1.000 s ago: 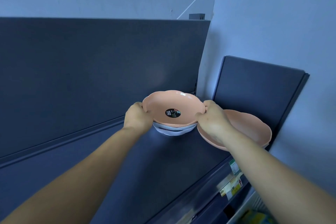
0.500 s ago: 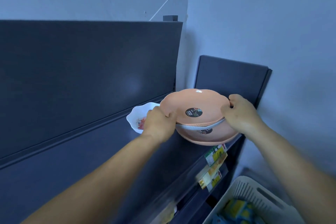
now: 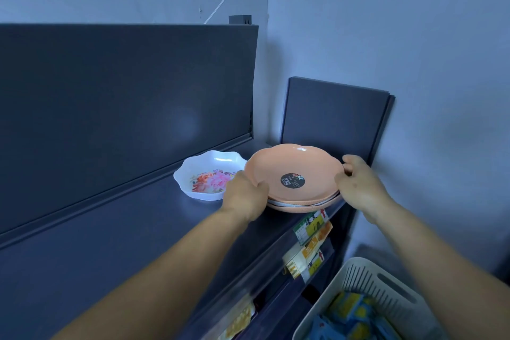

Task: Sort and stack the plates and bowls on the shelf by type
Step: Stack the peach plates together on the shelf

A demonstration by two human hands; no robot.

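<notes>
A peach scalloped plate with a round black sticker lies on top of a small stack at the right end of the dark shelf. Under it a white rim shows, and below that another peach plate. My left hand grips the top plate's left rim. On the right rim sits my right hand, fingers curled over the edge. A white scalloped bowl with a pink and orange flower print stands just left of the stack, apart from both hands.
The shelf's dark back panel rises behind, and a dark side panel stands against the wall at right. Price tags hang from the shelf's front edge. A white slotted basket with blue and yellow packets sits at lower right.
Both hands carried the peach plate from the white bowl rightward and lowered it onto the peach plate at the shelf's end. The white floral bowl is now uncovered.
</notes>
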